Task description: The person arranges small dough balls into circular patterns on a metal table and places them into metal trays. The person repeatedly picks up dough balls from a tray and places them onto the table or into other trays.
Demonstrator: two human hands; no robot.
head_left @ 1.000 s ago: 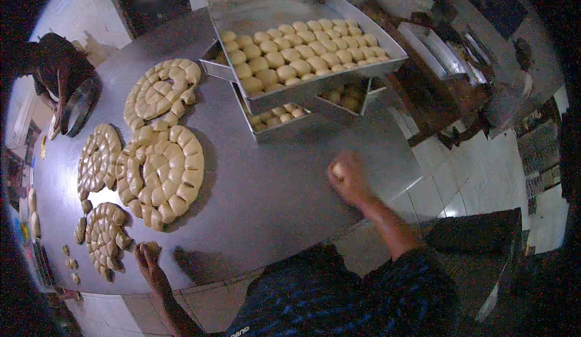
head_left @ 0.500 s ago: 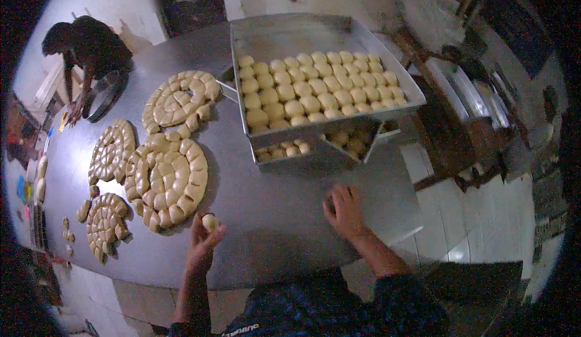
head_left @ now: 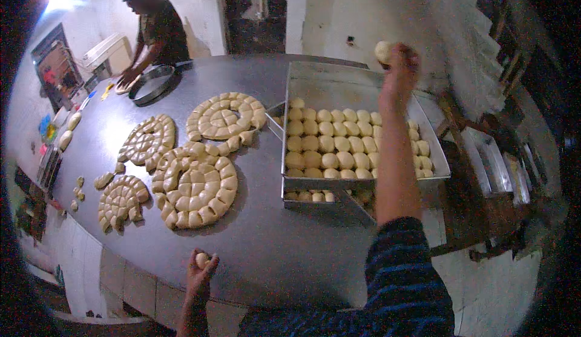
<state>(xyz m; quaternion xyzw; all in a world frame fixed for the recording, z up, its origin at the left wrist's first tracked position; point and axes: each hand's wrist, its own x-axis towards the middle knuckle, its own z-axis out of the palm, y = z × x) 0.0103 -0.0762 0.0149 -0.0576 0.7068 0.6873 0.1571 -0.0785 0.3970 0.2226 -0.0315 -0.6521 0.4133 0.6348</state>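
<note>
The right hand (head_left: pixel 400 73), half a second ago low over the tabletop (head_left: pixel 284 255), is now raised at the upper right, putting its grasped dough ball (head_left: pixel 383 52) near the far edge of the tray (head_left: pixel 339 85). The left hand (head_left: pixel 198 276) grips a second ball (head_left: pixel 203 260) at lower centre. Both look round, showing no clear pointing direction or long axis.

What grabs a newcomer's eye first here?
The big metal tray, right of centre, bearing rows of pale dough balls. Left of it, segmented dough rounds lie on the table. The right hand holds one ball high; the left hand another, near the table's front edge.
</note>
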